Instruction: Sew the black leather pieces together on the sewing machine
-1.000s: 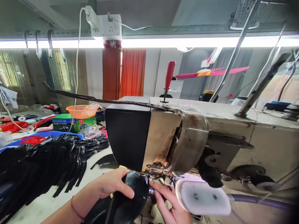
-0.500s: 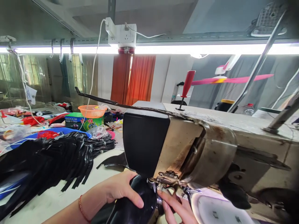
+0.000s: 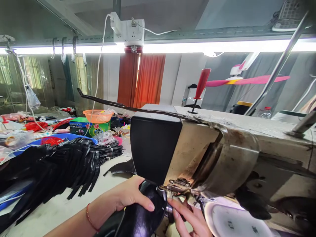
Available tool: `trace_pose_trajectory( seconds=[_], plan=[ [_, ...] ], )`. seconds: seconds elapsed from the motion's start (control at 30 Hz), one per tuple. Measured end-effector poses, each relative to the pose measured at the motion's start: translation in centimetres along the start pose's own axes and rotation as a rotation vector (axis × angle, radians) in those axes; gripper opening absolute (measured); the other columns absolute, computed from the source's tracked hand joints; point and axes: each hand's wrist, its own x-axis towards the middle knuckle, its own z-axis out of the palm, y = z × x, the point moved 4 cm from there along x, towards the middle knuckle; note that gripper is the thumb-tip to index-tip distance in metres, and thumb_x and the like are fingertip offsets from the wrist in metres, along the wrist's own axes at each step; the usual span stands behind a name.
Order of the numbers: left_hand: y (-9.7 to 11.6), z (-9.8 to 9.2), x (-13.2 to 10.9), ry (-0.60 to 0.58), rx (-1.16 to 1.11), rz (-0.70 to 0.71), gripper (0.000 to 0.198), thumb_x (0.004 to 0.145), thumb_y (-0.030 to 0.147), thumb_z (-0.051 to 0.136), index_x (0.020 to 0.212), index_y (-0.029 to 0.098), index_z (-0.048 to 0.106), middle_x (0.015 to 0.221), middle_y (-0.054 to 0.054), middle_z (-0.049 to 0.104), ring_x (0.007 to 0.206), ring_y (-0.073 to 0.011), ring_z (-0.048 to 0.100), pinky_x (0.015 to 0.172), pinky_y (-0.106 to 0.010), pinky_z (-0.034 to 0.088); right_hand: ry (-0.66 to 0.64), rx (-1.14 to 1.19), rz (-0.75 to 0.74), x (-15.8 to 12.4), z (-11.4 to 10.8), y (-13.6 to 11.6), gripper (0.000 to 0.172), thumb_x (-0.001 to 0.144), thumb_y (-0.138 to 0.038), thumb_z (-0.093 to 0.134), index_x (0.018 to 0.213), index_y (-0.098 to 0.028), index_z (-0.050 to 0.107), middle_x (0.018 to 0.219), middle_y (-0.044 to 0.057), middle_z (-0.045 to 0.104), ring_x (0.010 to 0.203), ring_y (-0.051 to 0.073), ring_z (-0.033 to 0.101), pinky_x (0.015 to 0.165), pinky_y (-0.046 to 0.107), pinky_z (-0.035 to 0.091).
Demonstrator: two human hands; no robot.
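A glossy black leather-like piece (image 3: 140,215) lies curved under the head of a sewing machine (image 3: 197,148). My left hand (image 3: 132,196) grips this piece, thumb pressed on top and the other fingers hidden beneath or behind it. Close to the needle and presser foot, my right hand (image 3: 189,215) has its index fingertip at the piece's edge. Its fingers are bent together there, and what they pinch, if anything, is hidden. Another flat black piece (image 3: 123,167) rests on the table behind my left hand.
Black strips (image 3: 74,164) are heaped on the table (image 3: 61,210) at left. Behind them stand a blue tray (image 3: 84,136), a green box (image 3: 98,128) and an orange basket (image 3: 98,116). A red-handled screwdriver (image 3: 202,84) stands upright on the machine. A lit white lamp (image 3: 234,220) glows at lower right.
The camera view has shifted slightly. The black leather-like piece has turned a little under the machine head, showing more of its shiny surface. Both hands stay nearly in place.
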Motion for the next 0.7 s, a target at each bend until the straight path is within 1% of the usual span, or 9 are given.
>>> trace_pose_trajectory(
  seconds=[0.13, 0.27, 0.4, 0.47, 0.6, 0.7],
  plan=[
    [0.48, 0.29, -0.28, 0.048, -0.020, 0.100, 0.053, 0.045, 0.003, 0.078, 0.095, 0.019, 0.073, 0.082, 0.001, 0.075, 0.089, -0.0229, 0.065, 0.085, -0.034, 0.048, -0.013, 0.024, -0.021, 0.29, -0.02, -0.24, 0.024, 0.083, -0.032, 0.063, 0.104, -0.031, 0.075, 0.084, 0.002, 0.077, 0.069, 0.019, 0.071, 0.068, 0.025, 0.059],
    [0.42, 0.35, -0.50, 0.080, 0.006, 0.087, 0.052, 0.048, 0.003, 0.078, 0.097, 0.020, 0.072, 0.079, 0.002, 0.074, 0.088, -0.0237, 0.065, 0.085, -0.036, 0.048, -0.010, 0.016, -0.008, 0.29, -0.03, -0.21, 0.025, 0.084, -0.033, 0.061, 0.104, -0.029, 0.076, 0.086, 0.005, 0.076, 0.075, 0.021, 0.072, 0.067, 0.026, 0.060],
    [0.61, 0.36, -0.57, 0.089, 0.011, 0.098, 0.056, 0.046, 0.003, 0.079, 0.099, 0.020, 0.071, 0.084, 0.001, 0.075, 0.095, -0.0250, 0.064, 0.089, -0.036, 0.047, -0.003, -0.008, -0.013, -0.03, 0.11, -0.06, 0.025, 0.082, -0.033, 0.063, 0.103, -0.030, 0.076, 0.086, 0.006, 0.074, 0.076, 0.022, 0.072, 0.066, 0.028, 0.060],
    [0.77, 0.43, -0.65, 0.097, 0.019, 0.107, 0.055, 0.047, 0.002, 0.077, 0.100, 0.020, 0.071, 0.086, 0.001, 0.075, 0.095, -0.0249, 0.065, 0.089, -0.036, 0.047, 0.003, -0.032, -0.030, -0.22, 0.19, -0.06, 0.026, 0.082, -0.033, 0.062, 0.104, -0.031, 0.075, 0.087, 0.006, 0.074, 0.077, 0.023, 0.072, 0.067, 0.030, 0.061],
    [0.97, 0.49, -0.84, 0.114, 0.031, 0.140, 0.063, 0.046, 0.002, 0.078, 0.106, 0.021, 0.070, 0.094, 0.000, 0.075, 0.098, -0.0255, 0.064, 0.091, -0.036, 0.046, 0.019, -0.073, -0.053, -0.51, 0.31, -0.22, 0.029, 0.081, -0.030, 0.062, 0.107, -0.032, 0.074, 0.092, 0.007, 0.073, 0.082, 0.025, 0.072, 0.070, 0.032, 0.061],
    [0.72, 0.37, -0.75, 0.108, 0.020, 0.098, 0.061, 0.047, 0.006, 0.080, 0.106, 0.021, 0.071, 0.094, -0.002, 0.075, 0.094, -0.0256, 0.066, 0.091, -0.037, 0.046, 0.024, -0.085, -0.054, -0.59, 0.40, -0.26, 0.028, 0.081, -0.030, 0.061, 0.106, -0.032, 0.075, 0.089, 0.007, 0.073, 0.080, 0.025, 0.072, 0.070, 0.033, 0.061]
  ],
)
